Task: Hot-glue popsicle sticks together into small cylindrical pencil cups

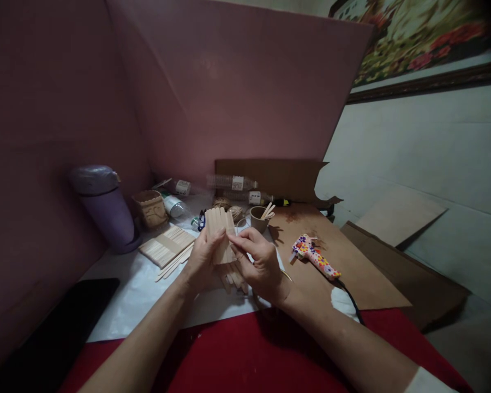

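Working above the white sheet (pixel 123 303) near its front edge, you have room rightward before the glue gun (pixel 315 257). Your left hand (pixel 207 246) and right hand (pixel 261 263), grips pinching, hold a panel (pixel 218 220) of pale, round-tipped sticks side by side.

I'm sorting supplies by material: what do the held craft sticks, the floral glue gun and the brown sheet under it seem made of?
Craft sticks: probably bare wood, pale and matte, with no visible paint.
Glue gun: likely hard plastic with a printed floral finish, judging by its moulded-looking shape.
Brown sheet: apparently cardboard, from its dull tan face; its layers can't be made out.
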`<state>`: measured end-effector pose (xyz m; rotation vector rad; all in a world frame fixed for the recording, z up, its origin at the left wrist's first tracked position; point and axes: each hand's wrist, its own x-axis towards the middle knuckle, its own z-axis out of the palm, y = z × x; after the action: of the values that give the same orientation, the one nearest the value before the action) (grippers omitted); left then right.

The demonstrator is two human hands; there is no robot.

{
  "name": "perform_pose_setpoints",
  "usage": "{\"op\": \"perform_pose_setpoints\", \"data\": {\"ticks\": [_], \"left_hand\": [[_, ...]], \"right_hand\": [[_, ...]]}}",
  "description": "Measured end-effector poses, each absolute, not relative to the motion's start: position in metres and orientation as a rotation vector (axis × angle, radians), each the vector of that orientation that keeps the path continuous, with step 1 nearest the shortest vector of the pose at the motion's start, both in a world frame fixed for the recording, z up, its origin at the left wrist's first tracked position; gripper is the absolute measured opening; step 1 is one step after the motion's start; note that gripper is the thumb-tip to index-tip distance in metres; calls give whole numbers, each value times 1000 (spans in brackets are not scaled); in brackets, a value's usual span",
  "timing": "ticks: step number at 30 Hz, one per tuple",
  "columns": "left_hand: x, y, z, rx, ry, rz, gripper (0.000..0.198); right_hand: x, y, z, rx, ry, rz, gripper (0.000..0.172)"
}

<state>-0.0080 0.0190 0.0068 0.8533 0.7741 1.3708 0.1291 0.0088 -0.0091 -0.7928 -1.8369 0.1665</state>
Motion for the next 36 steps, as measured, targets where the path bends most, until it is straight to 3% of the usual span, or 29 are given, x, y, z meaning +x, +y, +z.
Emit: {"op": "perform_pose_setpoints", "data": {"ticks": [17,27,36], "left_hand": [[-4,16,7,812,714,1351,45],[-5,18,6,830,709,1397,53],[-4,18,2,747,650,1309,43]], "right_hand": [[128,6,-7,-723,-1829,216,29],[131,8,-4,-703,-1745,253,27],[130,5,-3,-673,-1837,196,33]]}}
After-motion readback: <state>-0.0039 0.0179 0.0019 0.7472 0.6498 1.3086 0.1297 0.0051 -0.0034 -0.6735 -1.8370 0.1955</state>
